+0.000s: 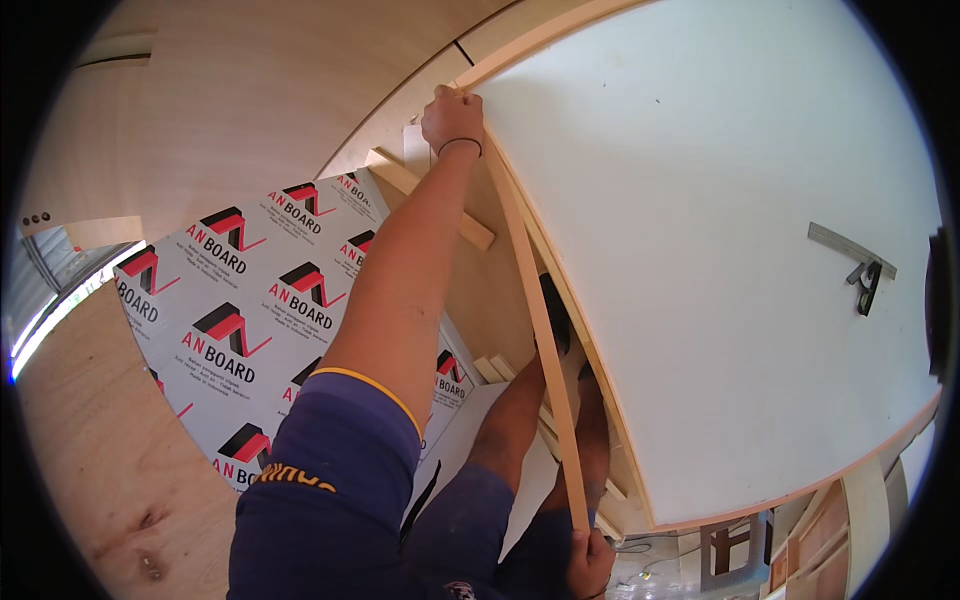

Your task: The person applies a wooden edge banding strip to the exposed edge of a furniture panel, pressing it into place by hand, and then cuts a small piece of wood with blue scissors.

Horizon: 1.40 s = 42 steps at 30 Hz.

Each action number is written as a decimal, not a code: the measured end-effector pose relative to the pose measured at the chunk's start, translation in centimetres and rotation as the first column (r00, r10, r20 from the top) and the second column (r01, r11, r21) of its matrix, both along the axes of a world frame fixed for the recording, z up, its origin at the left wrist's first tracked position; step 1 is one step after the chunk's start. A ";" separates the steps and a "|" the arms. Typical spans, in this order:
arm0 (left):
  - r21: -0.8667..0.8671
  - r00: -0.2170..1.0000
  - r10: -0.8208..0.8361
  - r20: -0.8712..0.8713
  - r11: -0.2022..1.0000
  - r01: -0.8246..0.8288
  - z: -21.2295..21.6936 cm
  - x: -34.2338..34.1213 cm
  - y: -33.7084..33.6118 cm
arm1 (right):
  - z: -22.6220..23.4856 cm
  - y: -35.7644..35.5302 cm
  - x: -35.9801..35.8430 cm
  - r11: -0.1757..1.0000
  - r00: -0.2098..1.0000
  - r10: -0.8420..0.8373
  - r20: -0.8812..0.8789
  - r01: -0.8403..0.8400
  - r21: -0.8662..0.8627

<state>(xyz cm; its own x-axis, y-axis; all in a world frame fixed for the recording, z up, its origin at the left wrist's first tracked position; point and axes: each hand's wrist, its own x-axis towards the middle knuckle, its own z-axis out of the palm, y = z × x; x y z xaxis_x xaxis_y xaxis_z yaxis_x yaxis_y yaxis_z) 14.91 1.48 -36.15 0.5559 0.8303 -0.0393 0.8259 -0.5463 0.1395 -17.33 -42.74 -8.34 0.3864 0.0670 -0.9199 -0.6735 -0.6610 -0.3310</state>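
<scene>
Over on my left, the silver-grey sheet [265, 325] repeats a black-and-red emblem, bold lettering in both colours under it, finer lines below that! And here, on my navy left sleeve [340, 430], yellow letters [290, 475], bunched in the folds.

a broad white board [720, 260] with a pale wooden edge [550, 33] spreads from twelve to five o'clock, its surface smooth. lying on it at three o'clock is a silver metal ruler [853, 250] with a black sliding head [872, 289]. small dark specks dot the white near one o'clock.
</scene>
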 end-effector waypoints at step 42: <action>-0.219 0.972 -0.009 0.237 0.974 0.063 0.0 -7.1 -7.9 | -3.0 -0.6 0.0 0.995 0.993 -0.093 0.069 0.089 0.048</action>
<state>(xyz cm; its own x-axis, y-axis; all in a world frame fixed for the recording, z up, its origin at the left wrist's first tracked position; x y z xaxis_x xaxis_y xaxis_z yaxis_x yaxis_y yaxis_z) 7.81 -6.42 -36.14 0.6013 0.7942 -0.0877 0.7361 -0.5079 0.4475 -17.29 -43.33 -11.38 0.4571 0.0690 -0.8867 -0.7038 -0.5815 -0.4081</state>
